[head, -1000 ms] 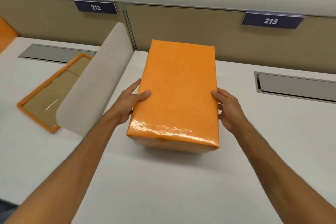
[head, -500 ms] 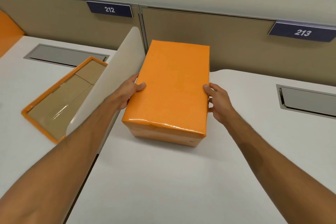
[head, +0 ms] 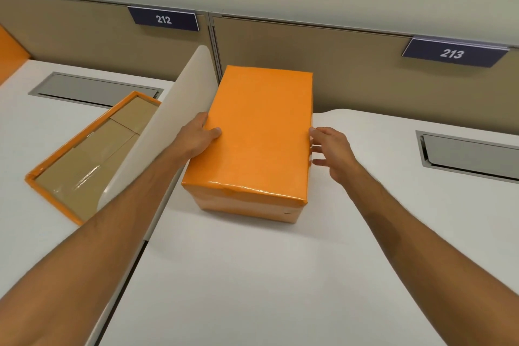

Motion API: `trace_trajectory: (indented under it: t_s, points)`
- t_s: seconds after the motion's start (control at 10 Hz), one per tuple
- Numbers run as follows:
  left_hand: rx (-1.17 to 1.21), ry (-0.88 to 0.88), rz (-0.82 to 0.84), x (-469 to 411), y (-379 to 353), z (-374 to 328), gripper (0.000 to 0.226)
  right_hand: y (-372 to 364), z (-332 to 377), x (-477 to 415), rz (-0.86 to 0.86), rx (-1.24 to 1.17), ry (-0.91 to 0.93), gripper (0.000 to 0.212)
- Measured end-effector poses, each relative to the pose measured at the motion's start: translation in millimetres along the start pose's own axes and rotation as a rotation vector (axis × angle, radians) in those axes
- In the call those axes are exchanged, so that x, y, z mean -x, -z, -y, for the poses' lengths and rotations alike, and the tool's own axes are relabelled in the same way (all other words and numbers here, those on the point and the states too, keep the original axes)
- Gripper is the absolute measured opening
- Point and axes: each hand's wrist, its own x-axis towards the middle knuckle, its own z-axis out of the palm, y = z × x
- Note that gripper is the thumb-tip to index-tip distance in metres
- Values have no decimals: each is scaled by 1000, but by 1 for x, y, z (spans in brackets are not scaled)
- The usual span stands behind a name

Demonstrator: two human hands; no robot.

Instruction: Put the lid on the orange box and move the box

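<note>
The orange box (head: 261,135) stands with its glossy orange lid on top, on the white desk (head: 252,275), close to the back partition and right beside the white divider panel. My left hand (head: 193,137) grips its left side, thumb lying on the lid. My right hand (head: 334,152) is at the box's right side with fingers spread, the thumb tip just at the lid's edge and the other fingers off the side wall. The lower part of the box shows a paler orange below the lid's rim.
A white divider panel (head: 168,126) slants between two desks. On the left desk lies a shallow orange tray (head: 84,160) lined with cardboard. Grey cable slots (head: 92,88) (head: 471,154) sit in both desks. Signs 212 (head: 164,19) and 213 (head: 452,53) hang on the back partition.
The box has gone farther back toward the partition, next to the divider, and rests on the desk. My right hand's fingers have opened off its side; my left hand keeps its hold.
</note>
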Motion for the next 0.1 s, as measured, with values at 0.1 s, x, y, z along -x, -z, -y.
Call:
trace_trajectory:
  t_s: [0.1]
  points:
    - [-181,-86,-44,12,-6,-11,73,15,3,8,-89,63,56,50]
